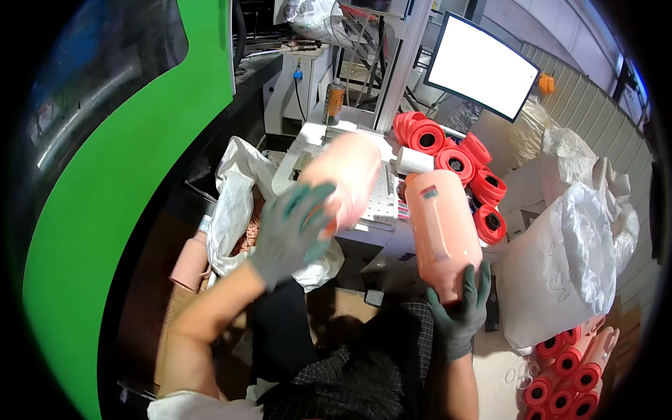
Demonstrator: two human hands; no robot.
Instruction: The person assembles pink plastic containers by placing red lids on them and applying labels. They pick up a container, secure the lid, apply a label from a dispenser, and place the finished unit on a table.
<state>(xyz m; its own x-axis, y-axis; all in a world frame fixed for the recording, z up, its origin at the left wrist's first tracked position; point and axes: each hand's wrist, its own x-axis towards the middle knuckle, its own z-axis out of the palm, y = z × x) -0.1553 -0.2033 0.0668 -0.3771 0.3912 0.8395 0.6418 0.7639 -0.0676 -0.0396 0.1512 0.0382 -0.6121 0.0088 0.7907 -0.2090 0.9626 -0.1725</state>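
Over the white perforated plate [383,201], my gloved left hand [290,229] has its fingers curled round the near end of a blurred pink bottle [350,164]. My gloved right hand [460,315] grips the lower end of a second pink bottle [442,224], tilted just beside the red ring-shaped parts [455,165].

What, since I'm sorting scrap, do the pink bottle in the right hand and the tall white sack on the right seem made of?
Pink bottle: glossy, probably moulded plastic, given its sharp highlights, though painted metal is possible. White sack: likely thin plastic, with a shiny, crinkled, translucent rim.
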